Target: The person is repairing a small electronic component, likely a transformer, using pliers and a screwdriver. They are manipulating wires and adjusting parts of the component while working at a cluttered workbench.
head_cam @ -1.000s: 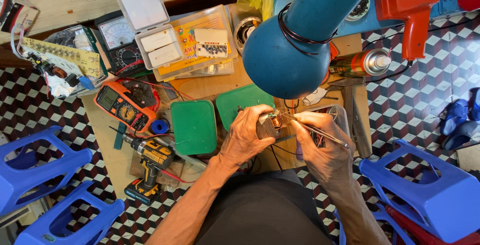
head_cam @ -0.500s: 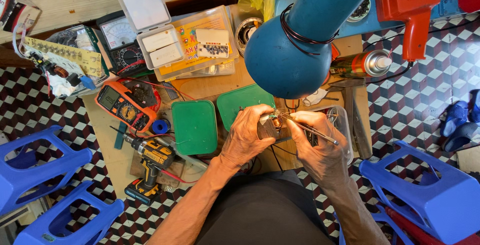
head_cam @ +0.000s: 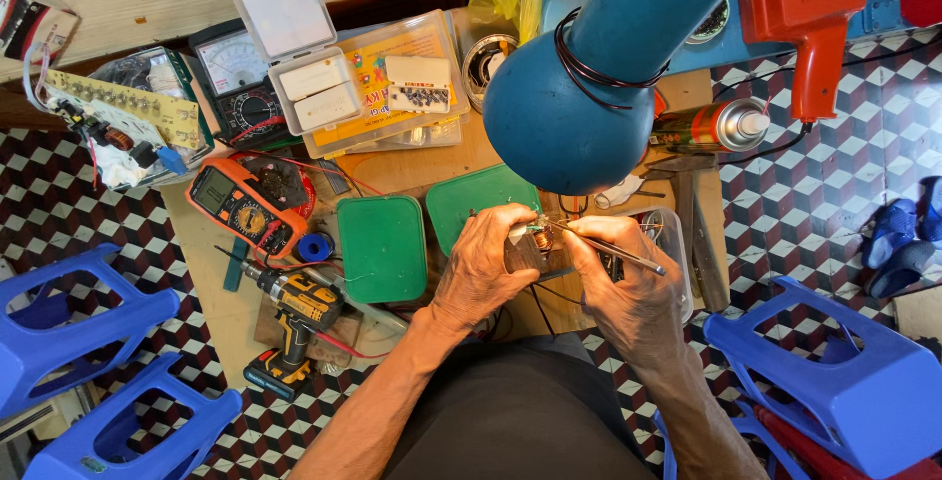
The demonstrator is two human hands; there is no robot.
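Head view: fingers (head_cam: 510,244) around small part (head_cam: 530,235).

A small wired component (head_cam: 527,244) sits held above the bench, a thin metal tool (head_cam: 608,252) slanting onto it.

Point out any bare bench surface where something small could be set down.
One bare strip of wooden bench lies between the clear parts box and the two green lids. Another lies left of the cordless drill, below the orange multimeter. Around the left hand and right hand, wires and parts crowd everything.
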